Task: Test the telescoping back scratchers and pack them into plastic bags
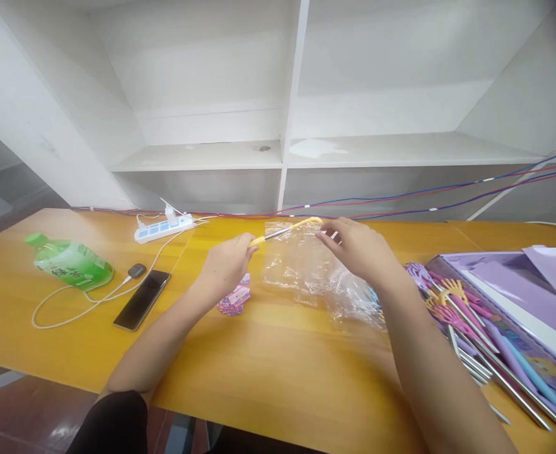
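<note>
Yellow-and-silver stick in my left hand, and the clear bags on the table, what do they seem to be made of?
Slim yellow-and-silver stick: the shaft looks like polished metal, given its silvery shine; yellow handle and curved yellow end, probably smooth plastic, judging by their even colour.
Flat clear bags: thin, glossy plastic film, see-through with bright creases; which plastic, I can't tell.

This looks like a workroom or small workshop. A long wooden table (259,378) stands against white shelving (202,157), with cables (401,197) strung along its back edge. Clear plastic bags (306,261) lie at the centre, printed cards (234,300) just left of them, and many metal rods (507,384) heap at lower right beside a purple box (452,257).
</note>
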Action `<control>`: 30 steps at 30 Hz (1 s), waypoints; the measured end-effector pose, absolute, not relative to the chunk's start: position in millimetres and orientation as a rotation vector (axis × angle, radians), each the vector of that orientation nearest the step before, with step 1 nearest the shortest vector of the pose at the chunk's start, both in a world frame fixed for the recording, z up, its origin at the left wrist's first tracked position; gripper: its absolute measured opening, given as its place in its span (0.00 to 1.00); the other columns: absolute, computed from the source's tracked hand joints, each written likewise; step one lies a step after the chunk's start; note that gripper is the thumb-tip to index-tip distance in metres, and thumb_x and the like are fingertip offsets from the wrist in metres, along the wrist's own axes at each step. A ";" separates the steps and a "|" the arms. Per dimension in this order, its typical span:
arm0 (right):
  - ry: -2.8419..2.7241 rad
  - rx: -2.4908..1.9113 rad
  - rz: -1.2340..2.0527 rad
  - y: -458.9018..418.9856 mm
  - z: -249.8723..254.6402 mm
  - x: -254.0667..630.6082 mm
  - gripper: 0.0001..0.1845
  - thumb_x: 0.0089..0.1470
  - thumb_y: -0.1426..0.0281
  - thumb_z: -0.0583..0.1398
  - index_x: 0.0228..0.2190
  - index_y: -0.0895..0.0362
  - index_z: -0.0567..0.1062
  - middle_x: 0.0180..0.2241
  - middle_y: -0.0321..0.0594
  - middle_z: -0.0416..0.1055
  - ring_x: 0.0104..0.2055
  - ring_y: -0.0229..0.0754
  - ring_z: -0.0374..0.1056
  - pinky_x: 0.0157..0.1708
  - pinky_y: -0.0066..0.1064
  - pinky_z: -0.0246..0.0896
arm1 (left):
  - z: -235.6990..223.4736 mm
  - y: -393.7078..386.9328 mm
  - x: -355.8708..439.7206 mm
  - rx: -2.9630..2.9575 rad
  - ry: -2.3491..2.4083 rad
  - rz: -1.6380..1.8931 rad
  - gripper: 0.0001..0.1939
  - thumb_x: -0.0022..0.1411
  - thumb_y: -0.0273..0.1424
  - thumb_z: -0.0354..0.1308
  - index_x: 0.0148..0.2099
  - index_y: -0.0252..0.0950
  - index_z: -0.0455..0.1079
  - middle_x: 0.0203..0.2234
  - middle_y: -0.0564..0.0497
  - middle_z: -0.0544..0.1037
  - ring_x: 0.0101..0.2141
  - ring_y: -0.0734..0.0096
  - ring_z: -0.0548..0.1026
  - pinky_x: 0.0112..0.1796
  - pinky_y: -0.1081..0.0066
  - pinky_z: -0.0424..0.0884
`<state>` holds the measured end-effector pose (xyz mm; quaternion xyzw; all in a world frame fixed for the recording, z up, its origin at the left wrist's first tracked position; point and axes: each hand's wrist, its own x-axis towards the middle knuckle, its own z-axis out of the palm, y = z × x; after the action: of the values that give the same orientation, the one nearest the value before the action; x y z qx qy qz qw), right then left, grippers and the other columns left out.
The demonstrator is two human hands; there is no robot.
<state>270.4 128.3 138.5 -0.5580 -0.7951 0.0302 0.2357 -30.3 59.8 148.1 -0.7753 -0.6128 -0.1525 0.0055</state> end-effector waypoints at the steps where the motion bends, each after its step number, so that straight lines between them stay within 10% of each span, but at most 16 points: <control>1: -2.173 -1.518 0.122 129.4 137.6 270.1 0.17 0.70 0.54 0.59 0.47 0.52 0.78 0.45 0.41 0.80 0.40 0.47 0.77 0.33 0.36 0.61 | 146.4 60.8 -31.1 -2.438 -1.898 -0.483 0.09 0.81 0.34 0.47 0.48 0.40 0.68 0.36 0.52 0.81 0.34 0.64 0.77 0.31 0.67 0.59; 6: -2.235 -1.097 0.176 120.8 139.2 260.5 0.22 0.70 0.58 0.60 0.61 0.49 0.72 0.54 0.44 0.75 0.41 0.44 0.77 0.41 0.37 0.71 | 132.6 68.1 -36.0 -2.500 -1.643 -0.571 0.09 0.80 0.32 0.50 0.55 0.40 0.69 0.44 0.49 0.82 0.40 0.64 0.79 0.35 0.67 0.64; 12: -2.266 -0.772 -0.250 109.6 142.6 247.4 0.11 0.73 0.70 0.55 0.46 0.52 0.79 0.44 0.41 0.80 0.44 0.44 0.76 0.39 0.34 0.67 | 131.3 69.2 -36.1 -2.425 -1.358 -0.640 0.11 0.80 0.38 0.52 0.50 0.39 0.74 0.37 0.50 0.80 0.37 0.66 0.76 0.35 0.67 0.64; 30: -2.042 -0.734 -0.408 121.0 169.8 318.7 0.11 0.68 0.74 0.62 0.43 0.49 0.84 0.41 0.41 0.81 0.41 0.41 0.74 0.38 0.33 0.68 | 171.4 80.9 -88.0 -2.084 -1.085 -0.762 0.07 0.78 0.32 0.56 0.46 0.41 0.76 0.32 0.51 0.82 0.35 0.65 0.74 0.37 0.63 0.61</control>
<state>318.7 121.0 169.8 -0.2968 -0.8260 -0.1649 0.4499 -88.0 80.9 171.4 -0.7966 -0.4148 -0.2911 0.3295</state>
